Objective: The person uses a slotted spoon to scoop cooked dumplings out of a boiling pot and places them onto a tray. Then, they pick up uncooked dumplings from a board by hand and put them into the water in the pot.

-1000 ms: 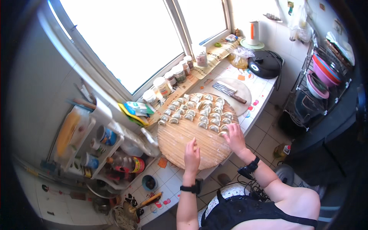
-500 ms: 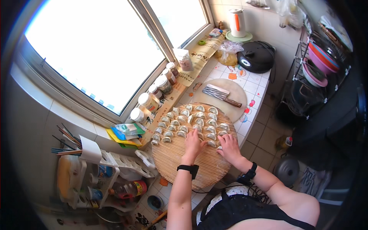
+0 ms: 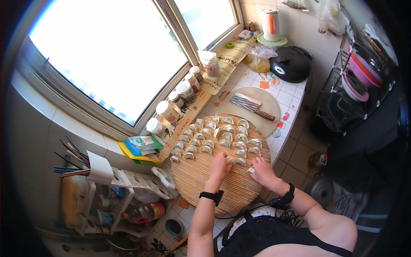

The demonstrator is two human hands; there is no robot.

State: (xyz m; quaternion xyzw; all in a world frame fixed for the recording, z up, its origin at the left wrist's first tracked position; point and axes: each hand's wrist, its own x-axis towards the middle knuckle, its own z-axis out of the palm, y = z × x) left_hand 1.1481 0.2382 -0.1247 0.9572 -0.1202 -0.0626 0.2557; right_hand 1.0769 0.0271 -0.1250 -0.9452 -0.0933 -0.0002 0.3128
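Observation:
Rows of pale crescent-shaped dumplings [image 3: 206, 150] cover the far half of a round slatted wooden board [image 3: 201, 180]. My left hand [image 3: 219, 167] is at the near edge of the rows, its fingers closed on a dumpling [image 3: 230, 160] that they partly cover. At the board's right edge, my right hand [image 3: 263, 172] pinches another dumpling [image 3: 251, 170] between thumb and fingers. Just beyond my left hand's dumpling, to its right, lies one more dumpling [image 3: 240, 162]. Both wrists wear black bands.
Beyond the board, a cleaver [image 3: 252, 106] rests on a round pale cutting board [image 3: 270, 103]. Jars [image 3: 167, 111] line the windowsill side. A black lidded cooker [image 3: 291, 64] and a white jug [image 3: 270, 25] stand far back. A white rack [image 3: 128, 184] with bottles is at left.
Both hands have drawn slightly nearer to me, the right also outward. The left fingers have closed on a dumpling, and a dumpling now shows in the right fingertips. The view has shifted slightly.

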